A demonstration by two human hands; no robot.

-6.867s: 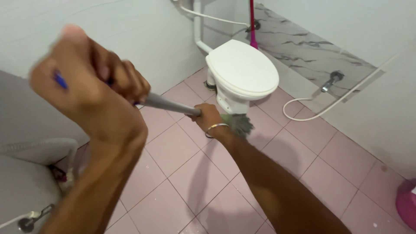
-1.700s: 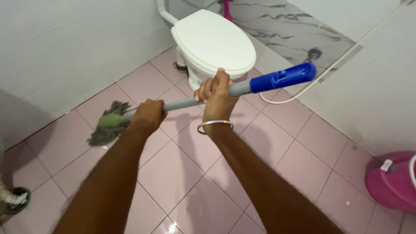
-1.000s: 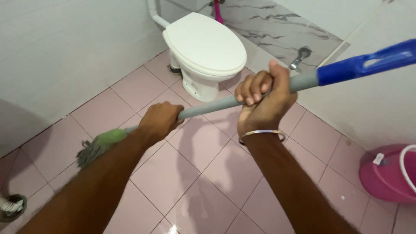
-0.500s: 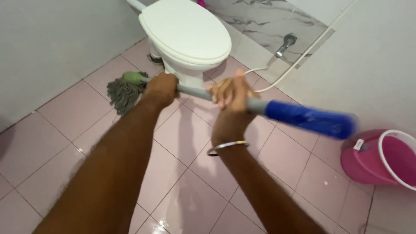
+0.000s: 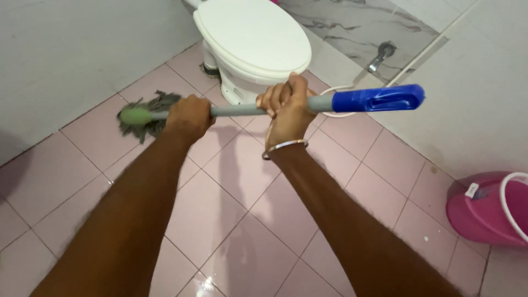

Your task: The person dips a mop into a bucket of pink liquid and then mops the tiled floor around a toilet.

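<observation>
I hold a mop with both hands. Its grey handle (image 5: 236,110) runs left to right and ends in a blue grip (image 5: 378,99) at the right. My left hand (image 5: 188,116) is closed around the handle near the green socket (image 5: 135,115). My right hand (image 5: 286,107), with a metal bangle on the wrist, grips the handle just before the blue end. The grey string mop head (image 5: 147,116) rests on the pink floor tiles (image 5: 231,209), left of the toilet base.
A white toilet (image 5: 254,34) with its lid down stands at the top centre. A white wall (image 5: 71,60) runs along the left. A wall tap (image 5: 380,56) with a white hose is at upper right. A pink bucket (image 5: 487,212) sits at the right edge.
The mop head has slid left and away from the toilet base. The blue end of the handle has risen to level, and the view has shifted slightly so the bucket sits further right.
</observation>
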